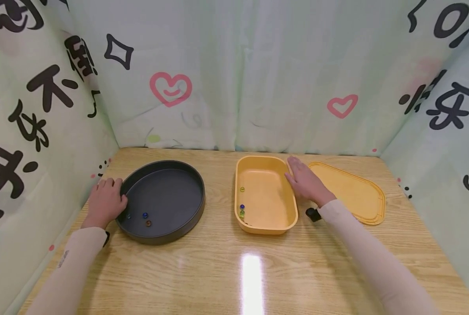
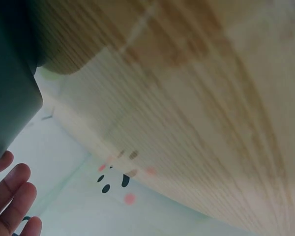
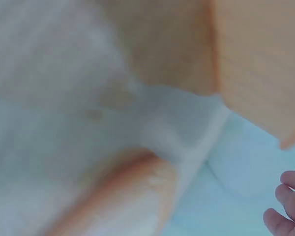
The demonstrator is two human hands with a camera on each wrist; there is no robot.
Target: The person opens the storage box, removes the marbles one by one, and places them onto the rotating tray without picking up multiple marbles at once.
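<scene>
My left hand (image 1: 105, 201) touches the left rim of a round dark grey pan (image 1: 167, 188), its thumb at the rim. In the left wrist view its fingers (image 2: 17, 184) extend just below the pan's outer wall (image 2: 12, 93). Inside the pan, near the front left, lie a blue marble (image 1: 145, 215), a brown marble (image 1: 148, 223) and a dim one (image 1: 129, 216). My right hand (image 1: 307, 181) lies with straight fingers along the right rim of a yellow box (image 1: 265, 218). Several marbles line its left side, among them a yellow (image 1: 242, 189) and a blue one (image 1: 242, 206).
A flat yellow lid (image 1: 348, 188) lies right of the box, partly behind my right forearm. A small black device (image 1: 313, 214) sits at the right wrist. The wooden table (image 1: 195, 271) is bordered by printed white curtains (image 1: 234, 87) at the back and sides.
</scene>
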